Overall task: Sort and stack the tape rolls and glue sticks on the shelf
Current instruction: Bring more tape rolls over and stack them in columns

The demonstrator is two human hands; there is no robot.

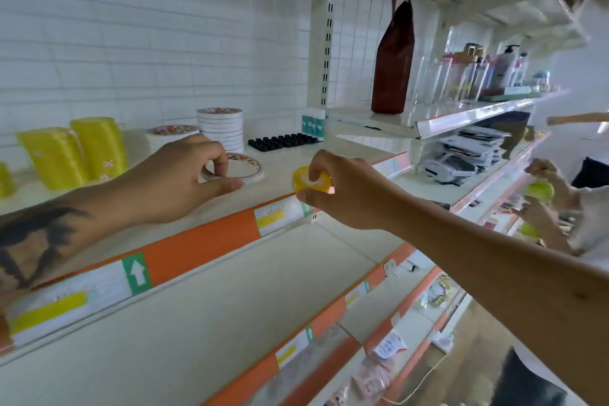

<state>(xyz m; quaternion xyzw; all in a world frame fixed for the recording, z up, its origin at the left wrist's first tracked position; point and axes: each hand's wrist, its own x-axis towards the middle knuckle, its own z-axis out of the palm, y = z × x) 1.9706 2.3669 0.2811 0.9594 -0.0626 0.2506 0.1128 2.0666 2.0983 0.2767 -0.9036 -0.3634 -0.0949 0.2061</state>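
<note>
1. Head view: a cream shelf [283, 161] with an orange price strip [197, 241] is backed by white tiled wall [131, 26].
2. A flat white tape roll [242, 170] lying on the shelf is pinched by the left hand [178, 181].
3. A yellow tape roll [311, 181] is gripped by the right hand [342, 191] (just above the shelf edge).
4. Yellow stacks [75, 150] and white stacks [220, 127] are ranged behind.

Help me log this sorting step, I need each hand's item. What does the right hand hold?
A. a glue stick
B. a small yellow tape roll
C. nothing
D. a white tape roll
B: the right hand pinches a small yellow tape roll above the shelf's front edge.
</note>
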